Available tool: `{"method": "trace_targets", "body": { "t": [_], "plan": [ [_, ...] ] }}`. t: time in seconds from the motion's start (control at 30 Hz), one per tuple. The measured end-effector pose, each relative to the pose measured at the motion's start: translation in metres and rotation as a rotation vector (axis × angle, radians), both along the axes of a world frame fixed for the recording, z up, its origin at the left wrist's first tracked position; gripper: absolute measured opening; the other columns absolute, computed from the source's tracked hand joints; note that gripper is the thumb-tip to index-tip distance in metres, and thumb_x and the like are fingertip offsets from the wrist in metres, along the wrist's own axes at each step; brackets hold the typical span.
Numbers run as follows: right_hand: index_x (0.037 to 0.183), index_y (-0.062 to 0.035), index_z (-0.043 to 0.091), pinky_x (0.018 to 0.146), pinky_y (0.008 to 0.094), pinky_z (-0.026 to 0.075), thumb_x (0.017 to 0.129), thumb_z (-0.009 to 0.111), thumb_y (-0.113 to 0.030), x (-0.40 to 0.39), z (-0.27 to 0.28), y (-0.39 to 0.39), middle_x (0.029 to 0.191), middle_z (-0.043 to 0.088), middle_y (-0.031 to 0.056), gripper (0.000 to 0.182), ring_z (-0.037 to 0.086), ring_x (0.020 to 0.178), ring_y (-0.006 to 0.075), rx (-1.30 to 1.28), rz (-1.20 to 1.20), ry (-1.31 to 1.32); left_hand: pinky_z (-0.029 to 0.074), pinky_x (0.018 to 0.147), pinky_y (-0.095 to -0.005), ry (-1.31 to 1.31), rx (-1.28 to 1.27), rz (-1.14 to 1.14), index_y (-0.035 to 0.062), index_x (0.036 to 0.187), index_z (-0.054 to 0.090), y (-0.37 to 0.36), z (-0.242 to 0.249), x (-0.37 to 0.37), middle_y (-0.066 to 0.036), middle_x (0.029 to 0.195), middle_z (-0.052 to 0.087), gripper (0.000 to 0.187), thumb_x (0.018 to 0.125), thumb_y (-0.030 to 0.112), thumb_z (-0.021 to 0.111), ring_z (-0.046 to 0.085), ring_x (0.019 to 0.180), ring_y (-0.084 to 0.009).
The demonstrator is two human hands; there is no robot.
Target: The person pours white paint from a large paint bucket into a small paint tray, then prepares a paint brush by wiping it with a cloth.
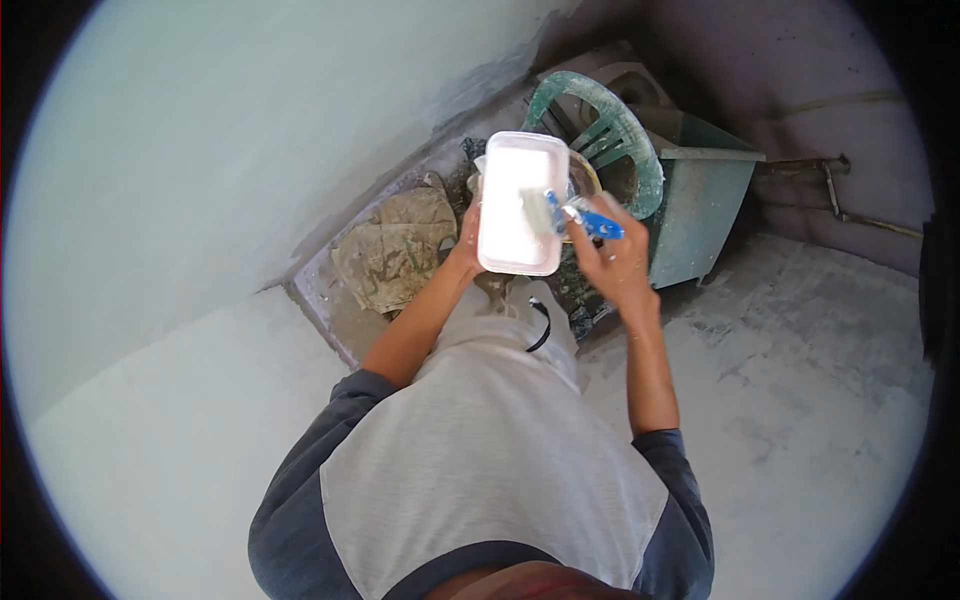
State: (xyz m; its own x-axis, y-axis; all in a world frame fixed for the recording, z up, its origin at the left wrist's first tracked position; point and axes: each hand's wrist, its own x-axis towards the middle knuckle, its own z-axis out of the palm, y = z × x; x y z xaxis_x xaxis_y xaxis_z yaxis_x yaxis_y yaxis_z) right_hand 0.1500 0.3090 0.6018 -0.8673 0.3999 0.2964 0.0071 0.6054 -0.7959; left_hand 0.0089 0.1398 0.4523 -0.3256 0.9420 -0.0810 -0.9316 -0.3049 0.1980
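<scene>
My left hand (469,238) is closed on the left side of a white rectangular tub (487,225), holding it up in front of my body. White paint (512,200) shows inside the tub. In my right hand (618,257) is a paintbrush (606,226) with a blue handle, its fingers wrapped round the handle. The brush's pale bristles (537,212) overlap the right part of the tub, over the paint. White specks and smears mark the brush and the right hand's fingers.
A green plastic chair (648,150), splashed with white, stands beyond the tub. Beside it is a grey-green basin-like unit (706,205). Pipes (835,190) run along the right wall. A crumpled, stained cloth (395,245) lies at the lower left by the pale wall (250,130).
</scene>
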Motion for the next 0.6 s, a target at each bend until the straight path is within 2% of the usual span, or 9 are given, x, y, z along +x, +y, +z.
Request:
{"method": "trace_targets", "body": {
  "t": [0.03, 0.07, 0.1, 0.17, 0.3, 0.37, 0.43, 0.5, 0.6],
  "plan": [
    [0.106, 0.0038, 0.068, 0.068, 0.0445, 0.055, 0.088, 0.071, -0.002, 0.005, 0.011, 0.001, 0.090, 0.066, 0.0214, 0.019, 0.068, 0.079, 0.0414, 0.032, 0.020, -0.022, 0.052, 0.110, -0.0517, -0.007, -0.016, 0.001, 0.0041, 0.153, 0.045, -0.003, 0.007, 0.008, -0.018, 0.148, 0.058, 0.064, 0.106, 0.046, 0.048, 0.063, 0.128, -0.0331],
    [0.106, 0.0038, 0.068, 0.068, 0.0445, 0.055, 0.088, 0.071, -0.002, 0.009, 0.018, 0.000, 0.090, 0.066, 0.0214, 0.019, 0.068, 0.079, 0.0414, 0.018, 0.029, -0.023, 0.055, 0.106, -0.0488, 0.004, -0.111, -0.001, 0.0034, 0.150, 0.049, -0.008, -0.001, 0.014, -0.016, 0.143, 0.062, 0.061, 0.107, 0.047, 0.046, 0.067, 0.122, -0.0311],
    [0.107, 0.0036, 0.068, 0.069, 0.0455, 0.055, 0.088, 0.071, -0.004, 0.010, 0.024, 0.002, 0.090, 0.067, 0.0219, 0.020, 0.068, 0.080, 0.0421, 0.066, 0.030, -0.067, 0.057, 0.104, -0.0461, 0.025, -0.177, -0.016, 0.0042, 0.148, 0.052, -0.005, 0.016, 0.018, -0.015, 0.138, 0.065, 0.062, 0.107, 0.050, 0.045, 0.069, 0.118, -0.0283],
    [0.108, 0.0035, 0.069, 0.070, 0.0464, 0.054, 0.089, 0.071, -0.005, 0.020, 0.027, -0.004, 0.091, 0.067, 0.0225, 0.022, 0.068, 0.081, 0.0428, 0.109, 0.039, -0.118, 0.058, 0.102, -0.0451, 0.149, -0.395, 0.002, 0.0053, 0.147, 0.054, -0.006, 0.017, 0.030, -0.014, 0.136, 0.066, 0.063, 0.107, 0.053, 0.045, 0.070, 0.115, -0.0266],
    [0.110, 0.0040, 0.069, 0.073, 0.0468, 0.055, 0.089, 0.071, -0.009, 0.040, 0.029, -0.017, 0.092, 0.067, 0.0223, 0.024, 0.068, 0.081, 0.0439, 0.095, 0.182, -0.173, 0.058, 0.100, -0.0447, 0.034, -0.332, -0.014, 0.0055, 0.145, 0.055, -0.007, 0.027, 0.047, -0.013, 0.134, 0.068, 0.064, 0.105, 0.055, 0.048, 0.071, 0.112, -0.0258],
    [0.109, 0.0044, 0.070, 0.072, 0.0464, 0.054, 0.089, 0.071, -0.008, 0.047, 0.033, -0.026, 0.092, 0.067, 0.0221, 0.024, 0.067, 0.079, 0.0437, -0.035, 0.240, -0.106, 0.058, 0.099, -0.0447, -0.003, -0.386, 0.037, 0.0055, 0.144, 0.056, -0.010, 0.031, 0.059, -0.013, 0.132, 0.068, 0.065, 0.104, 0.056, 0.050, 0.071, 0.111, -0.0258],
    [0.109, 0.0044, 0.070, 0.071, 0.0450, 0.054, 0.088, 0.071, -0.007, 0.045, 0.029, -0.020, 0.092, 0.067, 0.0223, 0.023, 0.067, 0.077, 0.0425, -0.013, 0.292, -0.069, 0.058, 0.100, -0.0455, -0.022, -0.375, 0.040, 0.0057, 0.145, 0.055, -0.022, 0.027, 0.070, -0.013, 0.133, 0.068, 0.065, 0.104, 0.056, 0.051, 0.071, 0.113, -0.0260],
    [0.110, 0.0049, 0.070, 0.071, 0.0443, 0.054, 0.088, 0.072, -0.007, 0.038, 0.026, -0.012, 0.092, 0.067, 0.0229, 0.025, 0.067, 0.077, 0.0415, 0.043, 0.302, 0.034, 0.057, 0.102, -0.0469, 0.107, -0.462, 0.050, 0.0059, 0.146, 0.054, -0.036, 0.024, 0.082, -0.013, 0.134, 0.067, 0.066, 0.104, 0.057, 0.051, 0.069, 0.117, -0.0261],
    [0.111, 0.0051, 0.071, 0.073, 0.0446, 0.054, 0.089, 0.072, -0.011, 0.034, 0.034, 0.004, 0.093, 0.067, 0.0237, 0.028, 0.068, 0.078, 0.0413, 0.085, 0.302, -0.007, 0.056, 0.104, -0.0477, 0.125, -0.431, 0.095, 0.0072, 0.149, 0.050, -0.040, 0.054, 0.100, -0.014, 0.139, 0.064, 0.071, 0.103, 0.061, 0.049, 0.067, 0.122, -0.0274]
  ]
}}
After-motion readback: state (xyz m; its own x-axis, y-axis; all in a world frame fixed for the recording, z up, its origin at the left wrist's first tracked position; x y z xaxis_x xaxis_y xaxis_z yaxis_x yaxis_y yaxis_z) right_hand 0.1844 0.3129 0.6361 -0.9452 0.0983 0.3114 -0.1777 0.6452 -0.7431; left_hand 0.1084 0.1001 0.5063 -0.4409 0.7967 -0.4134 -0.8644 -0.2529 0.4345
